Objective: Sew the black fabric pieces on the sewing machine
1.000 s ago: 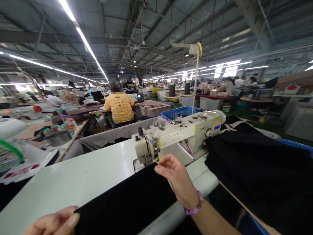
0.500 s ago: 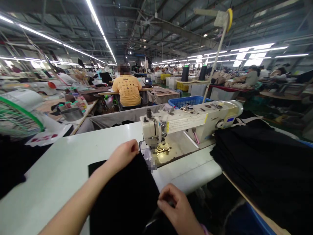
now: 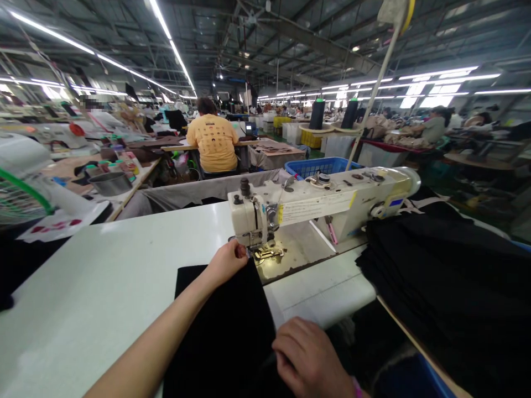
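Observation:
A black fabric piece [image 3: 224,331] lies over the front of the pale table and hangs toward me. My left hand [image 3: 229,258] pinches its far corner, right beside the needle area of the sewing machine [image 3: 307,204]. Lower down, my right hand [image 3: 309,354] is closed at the fabric's right edge, fingers curled around it. The brass-coloured presser foot plate [image 3: 267,254] shows just to the right of my left fingertips. Exactly how the fabric's corner sits against the needle is hidden by my left hand.
A heap of black fabric [image 3: 448,287] rests at the right. White tweezers-like stick [image 3: 322,236] and pink-handled snips [image 3: 332,229] lie on the machine bed. A fan [image 3: 25,182] stands at left. Behind are a blue basket [image 3: 319,167] and a seated person in yellow [image 3: 213,143].
My left hand has moved closer to the machine's needle, drawing the fabric's corner along to the right. My right hand has turned over and its fingers have curled more.

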{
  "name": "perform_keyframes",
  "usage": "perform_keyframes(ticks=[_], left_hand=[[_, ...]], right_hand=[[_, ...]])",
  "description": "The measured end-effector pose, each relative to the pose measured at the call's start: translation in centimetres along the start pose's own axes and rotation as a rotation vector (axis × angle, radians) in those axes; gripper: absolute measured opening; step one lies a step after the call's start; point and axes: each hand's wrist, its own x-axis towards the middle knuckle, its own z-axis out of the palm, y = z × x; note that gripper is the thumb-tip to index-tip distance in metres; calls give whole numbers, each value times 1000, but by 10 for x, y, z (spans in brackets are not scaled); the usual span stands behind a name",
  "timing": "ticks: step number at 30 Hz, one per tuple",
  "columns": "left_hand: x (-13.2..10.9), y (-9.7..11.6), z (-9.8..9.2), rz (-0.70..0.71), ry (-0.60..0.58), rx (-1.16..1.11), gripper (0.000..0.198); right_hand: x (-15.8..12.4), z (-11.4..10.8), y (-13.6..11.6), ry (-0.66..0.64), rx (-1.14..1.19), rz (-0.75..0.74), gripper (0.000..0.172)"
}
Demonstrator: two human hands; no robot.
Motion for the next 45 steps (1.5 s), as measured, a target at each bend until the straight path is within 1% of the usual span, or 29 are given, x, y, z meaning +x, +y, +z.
perform_keyframes(ticks=[3, 7, 12, 14, 15, 16, 18, 20, 21, 22, 23, 24, 25, 26, 28, 31, 34, 37, 40, 45], left_hand=[[9, 1, 8, -25, 7, 42, 14], [13, 1, 11, -22, 32, 98, 12], [20, 0, 9, 16, 62, 166, 13], [17, 3, 7, 24, 90, 204, 11], [11, 5, 6, 30, 116, 229, 11], [2, 9, 6, 36, 149, 256, 12], [-30, 17, 7, 61, 201, 302, 15], [-74, 23, 13, 166, 160, 317, 10], [-97, 24, 18, 315, 56, 305, 3], [-119, 23, 23, 479, -42, 288, 10], [-137, 21, 28, 618, -52, 308, 16], [-151, 17, 33, 730, -33, 345, 26], [-159, 11, 37, 814, 1, 386, 35], [-163, 6, 40, 872, 46, 429, 41], [-159, -5, 43, 940, 108, 481, 44], [-141, -14, 41, 968, 124, 503, 43], [-123, -15, 34, 940, 115, 504, 38], [-108, -14, 27, 929, 131, 524, 32], [-93, -18, 22, 899, 124, 530, 30], [-66, -26, 12, 814, 110, 463, 31]], right_hand=[[1, 3, 2, 61, -17, -21, 23], [4, 8, 7, 117, 29, -69, 22], [7, 8, 9, 107, 38, -78, 24], [6, 7, 9, 79, 36, -77, 24], [6, 7, 9, 64, 37, -74, 24], [6, 6, 9, 52, 37, -70, 24], [5, 6, 9, 39, 39, -68, 24], [6, 4, 8, 26, 41, -67, 23], [6, 4, 8, 19, 42, -66, 23], [6, 3, 7, 8, 42, -61, 22], [7, 2, 7, -3, 44, -54, 21], [7, 1, 6, -15, 46, -46, 20], [8, 0, 6, -25, 49, -38, 19], [10, -1, 6, -33, 54, -29, 19], [13, -2, 6, -44, 64, -9, 19], [21, 0, 11, -61, 73, 18, 20], [33, 5, 21, -81, 50, 39, 20], [48, 10, 31, -90, -13, 61, 19], [64, 15, 40, -112, -91, 79, 17], [90, 23, 53, -149, -187, 96, 16]])
